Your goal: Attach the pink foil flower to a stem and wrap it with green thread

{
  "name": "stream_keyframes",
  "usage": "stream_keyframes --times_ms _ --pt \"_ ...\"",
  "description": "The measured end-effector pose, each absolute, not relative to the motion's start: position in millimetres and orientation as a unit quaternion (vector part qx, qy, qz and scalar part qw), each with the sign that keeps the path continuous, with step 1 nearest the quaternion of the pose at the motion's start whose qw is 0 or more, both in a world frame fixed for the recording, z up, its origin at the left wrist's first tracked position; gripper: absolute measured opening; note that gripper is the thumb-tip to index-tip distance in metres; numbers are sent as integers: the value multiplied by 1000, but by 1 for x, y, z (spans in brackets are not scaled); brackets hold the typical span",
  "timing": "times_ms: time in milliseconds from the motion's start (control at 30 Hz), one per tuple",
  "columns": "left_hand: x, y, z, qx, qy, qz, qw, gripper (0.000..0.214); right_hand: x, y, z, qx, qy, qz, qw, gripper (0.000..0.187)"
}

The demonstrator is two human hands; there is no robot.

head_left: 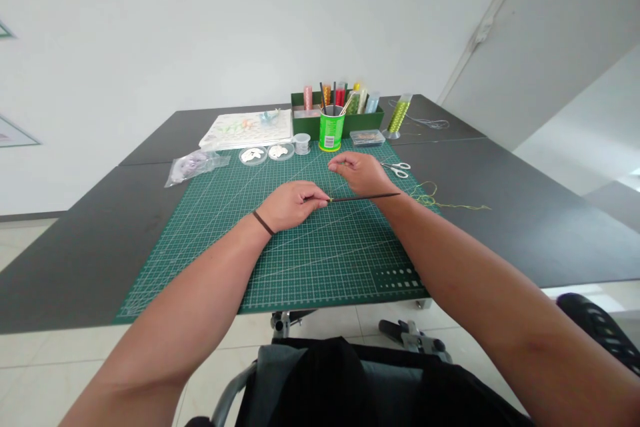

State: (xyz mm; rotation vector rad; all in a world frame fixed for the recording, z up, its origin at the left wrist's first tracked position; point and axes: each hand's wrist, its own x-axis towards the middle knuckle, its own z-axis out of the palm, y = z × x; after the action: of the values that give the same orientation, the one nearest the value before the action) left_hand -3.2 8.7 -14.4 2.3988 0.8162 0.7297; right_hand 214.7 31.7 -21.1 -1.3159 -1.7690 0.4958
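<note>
My left hand is closed in a pinch on a thin dark stick, which lies nearly level and points right. A small bit of yellow-green thread shows on the stick beside the fingertips. Just above it, my right hand is closed, thumb and forefinger together; a faint strand seems to run from the stick up to them. Loose yellow-green thread lies in loops to the right of my right wrist. Both hands are over the green cutting mat.
Behind the hands stand a green cup of sticks and a dark green box of thread spools. Scissors and a green thread spool are at right. White-filled dishes and a plastic bag lie left.
</note>
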Motion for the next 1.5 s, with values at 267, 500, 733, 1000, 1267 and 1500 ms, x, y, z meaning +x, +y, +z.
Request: stream_keyframes --times_ms 267,500,733,1000,1267,1500 --pt "-6 10 -14 946 276 150 76 21 227 30 -8 -519 -743 139 398 11" --pt "-3 7 -14 944 302 131 6 25 225 13 6 -492 -789 50 365 17" --pt "-2 9 -14 920 372 126 -17 24 211 -5 7 -463 -819 -17 339 32" --pt "-5 13 -12 854 491 171 -29 24 207 -10 9 -448 -835 -39 316 31" --pt "-15 18 -9 799 537 269 -28 23 210 -6 2 -426 -843 -27 327 33" --pt "-17 18 -6 759 553 342 16 23 216 2 -5 -440 -835 -18 330 25"
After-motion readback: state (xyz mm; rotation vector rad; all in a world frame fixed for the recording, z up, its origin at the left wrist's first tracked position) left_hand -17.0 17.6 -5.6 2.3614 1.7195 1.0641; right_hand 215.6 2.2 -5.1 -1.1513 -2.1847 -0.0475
